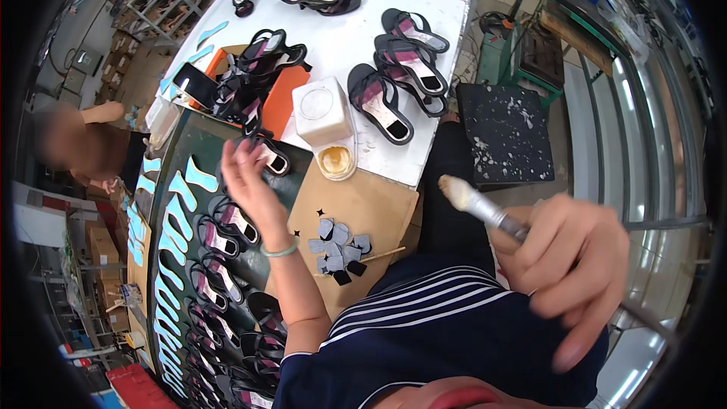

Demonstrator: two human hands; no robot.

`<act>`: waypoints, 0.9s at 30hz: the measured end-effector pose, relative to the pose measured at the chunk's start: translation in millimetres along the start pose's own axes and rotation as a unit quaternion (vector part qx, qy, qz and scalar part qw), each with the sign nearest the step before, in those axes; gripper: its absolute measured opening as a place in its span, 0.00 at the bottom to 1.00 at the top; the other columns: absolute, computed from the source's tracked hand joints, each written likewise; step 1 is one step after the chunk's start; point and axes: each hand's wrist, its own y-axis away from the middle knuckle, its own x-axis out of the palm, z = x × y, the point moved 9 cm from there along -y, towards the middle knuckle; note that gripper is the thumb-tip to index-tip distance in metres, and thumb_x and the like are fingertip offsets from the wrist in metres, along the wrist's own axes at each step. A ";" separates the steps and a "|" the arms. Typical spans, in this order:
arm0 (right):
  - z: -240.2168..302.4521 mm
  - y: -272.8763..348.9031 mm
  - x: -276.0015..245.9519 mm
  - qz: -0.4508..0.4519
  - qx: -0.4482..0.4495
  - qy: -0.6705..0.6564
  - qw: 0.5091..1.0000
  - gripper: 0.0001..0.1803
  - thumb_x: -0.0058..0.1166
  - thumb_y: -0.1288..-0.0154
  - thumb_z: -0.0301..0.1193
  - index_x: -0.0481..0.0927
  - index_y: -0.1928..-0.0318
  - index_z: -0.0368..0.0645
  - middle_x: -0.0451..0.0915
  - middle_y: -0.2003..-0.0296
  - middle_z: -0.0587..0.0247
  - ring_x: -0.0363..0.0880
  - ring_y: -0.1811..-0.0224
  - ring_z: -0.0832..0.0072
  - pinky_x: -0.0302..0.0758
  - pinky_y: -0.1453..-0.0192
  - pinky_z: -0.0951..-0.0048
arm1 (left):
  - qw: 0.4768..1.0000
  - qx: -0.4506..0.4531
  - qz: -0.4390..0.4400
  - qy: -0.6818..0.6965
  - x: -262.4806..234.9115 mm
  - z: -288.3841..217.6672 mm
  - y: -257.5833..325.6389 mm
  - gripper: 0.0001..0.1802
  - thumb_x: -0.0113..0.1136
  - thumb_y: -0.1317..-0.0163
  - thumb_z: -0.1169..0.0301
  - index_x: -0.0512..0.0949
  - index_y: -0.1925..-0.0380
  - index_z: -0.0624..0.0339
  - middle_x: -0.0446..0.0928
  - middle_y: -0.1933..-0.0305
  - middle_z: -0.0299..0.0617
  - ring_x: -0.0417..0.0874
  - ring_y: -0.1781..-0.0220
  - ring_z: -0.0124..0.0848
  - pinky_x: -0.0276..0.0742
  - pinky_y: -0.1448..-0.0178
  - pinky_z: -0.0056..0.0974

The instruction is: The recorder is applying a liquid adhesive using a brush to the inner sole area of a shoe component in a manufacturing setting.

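My right hand point(572, 265) is raised at the right, its fingers closed round the handle of a brush point(485, 210); the pale bristles point up and left. My left hand point(251, 182) is over the table's left part, fingers loosely stretched and slightly blurred. Right beside its fingertips lies a black sandal point(274, 157) with a dark patch on its heel; whether they touch I cannot tell. A white plastic container point(322, 110) stands ahead, with yellowish glue point(335, 159) in its low front cup. Several grey patches point(333, 242) lie in a heap on brown cardboard point(303, 208).
An orange box point(286, 102) holds several black sandals, with a phone point(195, 85) at its left. More sandals point(394, 102) stand on the white tabletop point(341, 45). Rows of sandals and light-blue insoles point(170, 288) line the left side. Another person point(79, 140) sits at far left. A speckled black stool point(506, 132) stands right.
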 end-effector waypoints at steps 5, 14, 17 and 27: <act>40.5 27.4 -79.7 -0.261 -0.022 0.104 0.960 0.11 0.52 0.29 0.31 0.80 0.50 0.44 0.67 0.76 0.64 0.61 0.87 0.81 0.59 0.86 0.79 | 0.963 -0.028 0.268 0.022 133.8 -16.0 37.6 0.26 0.55 0.29 0.67 0.64 0.35 0.66 0.74 0.45 0.49 0.81 0.51 0.31 0.78 0.50 0.34; 84.6 97.1 -182.4 -0.441 -0.184 0.194 0.857 0.17 0.40 0.25 0.35 0.72 0.50 0.32 0.67 0.68 0.58 0.61 0.74 0.76 0.58 0.76 0.76 | 0.898 -0.276 0.343 -0.013 307.8 74.9 -70.0 0.39 0.59 0.34 0.58 0.56 0.31 0.70 0.62 0.33 0.59 0.74 0.41 0.45 0.77 0.47 0.44; 76.1 134.9 -212.4 -0.505 -0.211 0.228 0.805 0.17 0.41 0.26 0.35 0.72 0.51 0.32 0.67 0.68 0.59 0.60 0.74 0.75 0.58 0.75 0.75 | 0.889 -0.362 0.280 -0.026 354.0 136.8 -124.6 0.43 0.57 0.33 0.59 0.48 0.28 0.70 0.49 0.26 0.66 0.64 0.32 0.58 0.73 0.38 0.55; 17.2 200.3 -290.0 -0.591 -0.152 0.188 0.770 0.14 0.45 0.27 0.31 0.70 0.53 0.28 0.63 0.67 0.58 0.57 0.69 0.75 0.58 0.70 0.76 | 0.922 -0.337 -0.187 -0.038 362.9 289.8 -304.5 0.47 0.73 0.48 0.54 0.61 0.35 0.65 0.65 0.32 0.54 0.70 0.34 0.52 0.72 0.35 0.42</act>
